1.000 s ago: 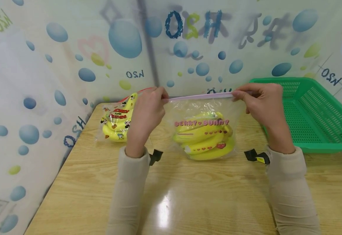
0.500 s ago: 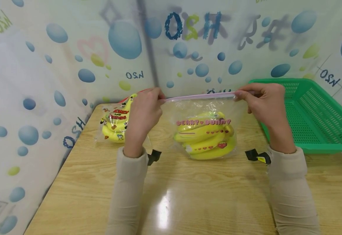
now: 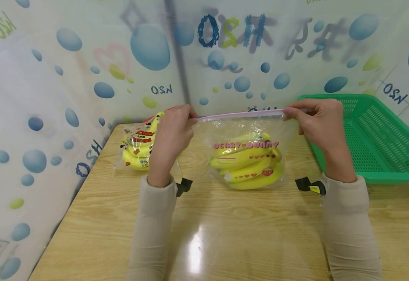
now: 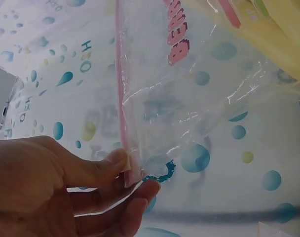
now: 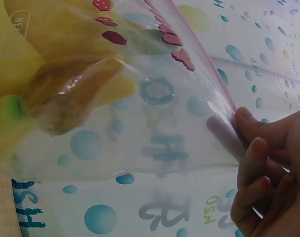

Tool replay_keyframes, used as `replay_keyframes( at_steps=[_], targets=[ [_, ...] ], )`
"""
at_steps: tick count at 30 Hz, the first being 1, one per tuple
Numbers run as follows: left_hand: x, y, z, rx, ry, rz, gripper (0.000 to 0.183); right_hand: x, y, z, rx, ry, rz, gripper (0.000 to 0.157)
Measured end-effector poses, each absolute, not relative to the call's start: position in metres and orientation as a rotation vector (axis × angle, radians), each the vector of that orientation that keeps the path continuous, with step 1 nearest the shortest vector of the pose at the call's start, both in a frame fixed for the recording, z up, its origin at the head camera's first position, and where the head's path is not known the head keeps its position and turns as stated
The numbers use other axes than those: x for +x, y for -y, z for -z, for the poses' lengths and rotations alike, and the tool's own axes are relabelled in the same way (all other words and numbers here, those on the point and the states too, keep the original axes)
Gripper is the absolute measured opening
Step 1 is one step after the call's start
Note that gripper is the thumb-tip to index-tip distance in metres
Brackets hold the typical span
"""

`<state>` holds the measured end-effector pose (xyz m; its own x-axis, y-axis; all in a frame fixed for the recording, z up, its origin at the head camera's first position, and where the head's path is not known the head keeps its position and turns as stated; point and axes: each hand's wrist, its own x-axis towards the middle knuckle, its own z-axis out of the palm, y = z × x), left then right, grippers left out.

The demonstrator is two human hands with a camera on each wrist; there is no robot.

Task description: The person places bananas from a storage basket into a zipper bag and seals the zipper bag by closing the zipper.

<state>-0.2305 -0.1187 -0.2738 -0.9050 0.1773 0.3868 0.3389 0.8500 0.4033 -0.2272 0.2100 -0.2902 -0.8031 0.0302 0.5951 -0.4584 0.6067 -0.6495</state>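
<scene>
A clear zip bag [image 3: 248,127] with a pink seal strip and "Berry Bunny" print hangs between both hands, with a bunch of yellow bananas [image 3: 246,168] inside. My left hand [image 3: 172,136] pinches the left end of the strip; in the left wrist view its thumb [image 4: 113,163] presses the pink edge. At the other end, my right hand [image 3: 320,125] pinches the strip between thumb and index finger. In the right wrist view the bananas' brown stem [image 5: 66,94] shows through the plastic. The strip is stretched nearly straight.
Behind my left hand, a second zip bag [image 3: 137,146] with a red strip and cartoon print lies on the wooden table [image 3: 246,242], yellow bananas in it. A green perforated basket [image 3: 383,176] stands at the right. A patterned sheet [image 3: 225,74] covers the wall behind.
My right hand has shifted slightly right along the strip, and the bag has moved a little right and up with its bananas. The left hand moved slightly left and keeps its pinch.
</scene>
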Motion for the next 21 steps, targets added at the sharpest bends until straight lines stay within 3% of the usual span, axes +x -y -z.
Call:
replay_keyframes(
  at_steps=[6,15,21],
  targets=[
    [-0.24,0.126,0.279,-0.519,2.688,0.926,0.014,-0.229,-0.218,0.291,0.357,2.308,-1.142,0.013],
    [-0.285,0.135,0.328,-0.65,2.834,1.817,0.091,-0.232,-0.218,0.29,0.361,2.311,-1.185,0.017],
    [-0.306,0.126,0.377,-0.854,3.167,1.781,0.105,-0.232,-0.218,0.295,0.37,2.292,-1.238,0.017]
  ],
)
